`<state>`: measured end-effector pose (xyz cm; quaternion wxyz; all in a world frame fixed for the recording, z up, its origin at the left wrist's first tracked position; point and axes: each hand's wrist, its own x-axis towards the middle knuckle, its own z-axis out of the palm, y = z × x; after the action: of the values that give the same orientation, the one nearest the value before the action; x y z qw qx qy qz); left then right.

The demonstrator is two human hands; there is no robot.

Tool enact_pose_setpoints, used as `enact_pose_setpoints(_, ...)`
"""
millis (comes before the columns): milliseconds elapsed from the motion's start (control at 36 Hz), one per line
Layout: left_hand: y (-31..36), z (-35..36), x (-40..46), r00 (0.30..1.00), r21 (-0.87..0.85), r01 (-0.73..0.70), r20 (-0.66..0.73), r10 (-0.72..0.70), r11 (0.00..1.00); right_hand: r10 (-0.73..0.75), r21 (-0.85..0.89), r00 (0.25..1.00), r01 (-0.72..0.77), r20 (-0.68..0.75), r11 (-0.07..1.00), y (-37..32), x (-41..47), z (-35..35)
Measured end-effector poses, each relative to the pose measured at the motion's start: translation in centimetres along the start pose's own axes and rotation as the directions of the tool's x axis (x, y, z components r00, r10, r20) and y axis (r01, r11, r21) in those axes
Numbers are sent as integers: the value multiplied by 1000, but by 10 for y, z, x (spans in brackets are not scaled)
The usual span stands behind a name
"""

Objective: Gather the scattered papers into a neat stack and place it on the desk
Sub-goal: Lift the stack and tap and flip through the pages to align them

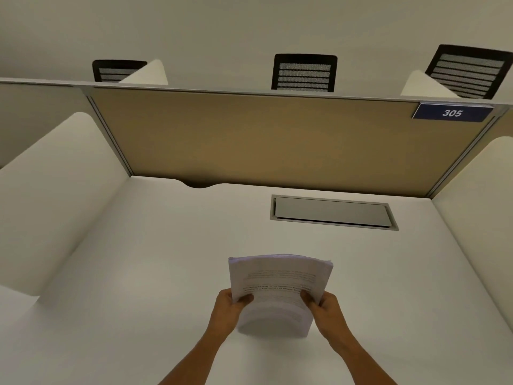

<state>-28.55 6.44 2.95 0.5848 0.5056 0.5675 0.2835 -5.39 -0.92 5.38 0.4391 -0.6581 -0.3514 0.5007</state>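
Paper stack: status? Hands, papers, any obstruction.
Left hand and right hand grip paper stack by its sides. Stack upright, lower edge at desk. No loose sheets visible; nothing obstructing.

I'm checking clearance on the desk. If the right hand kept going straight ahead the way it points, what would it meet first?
Probably the grey metal cable hatch in the white desk; the right hand, gripping the white paper stack, points toward it. Depth is unclear.

Printed paper stack (280, 284), upright, bowed, lower edge seemingly touching desk (138, 273).
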Motion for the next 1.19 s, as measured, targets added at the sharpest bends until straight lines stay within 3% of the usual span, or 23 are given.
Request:
enact_pose_setpoints(167,18,-11,5,997,-78,-52,58,56,996,-13,-102,1000,13,-4,995,-12,7,-7)
enact_pose_setpoints(333,54,-33,23,989,-200,-115,-119,93,973,-27,-351,995,60,98,935,-49,20,-26)
enact_pose_setpoints(389,70,-39,27,976,-60,-168,-150,158,984,-3,-451,989,71,151,890,-64,23,-30)
enact_pose_setpoints(444,85,-42,29,962,195,-225,-110,249,955,16,-569,983,93,184,817,-78,24,-30)
enact_pose_setpoints(556,112,-37,32,933,420,-359,178,312,834,52,-715,967,148,250,683,-96,27,-24)
enact_pose_setpoints(611,121,-30,32,904,453,-413,310,294,790,62,-746,954,188,294,639,-102,28,-18)
enact_pose_setpoints(722,128,-19,29,862,371,-459,405,304,807,74,-768,940,226,334,599,-108,28,-9)
enact_pose_setpoints(917,121,-12,19,899,176,-397,272,344,901,72,-744,937,222,341,631,-111,26,-13)
enact_pose_setpoints(1194,102,-34,18,971,-2,-224,84,223,975,37,-738,962,181,269,650,-99,34,-73)
